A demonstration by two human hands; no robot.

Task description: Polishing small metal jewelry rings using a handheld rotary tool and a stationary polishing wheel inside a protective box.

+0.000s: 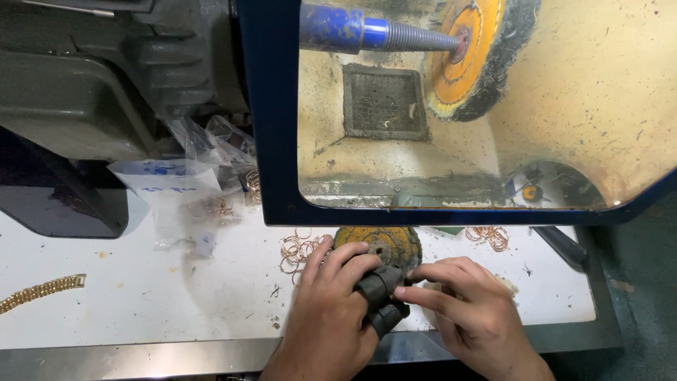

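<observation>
My left hand and my right hand meet at the front edge of a white bench top. Dark finger guards cover my left fingertips, and my right fingertips press against them. What they pinch between them is hidden. Just behind my hands lies a spare yellow buffing wheel with a dark fringe. Thin copper-coloured rings lie scattered to its left, and another small pile of rings lies to its right.
A blue-framed hood encloses a mounted yellow buffing wheel on a blue spindle. Grey motor housing fills the upper left. Clear plastic bags lie below it. A gold chain bracelet lies at far left.
</observation>
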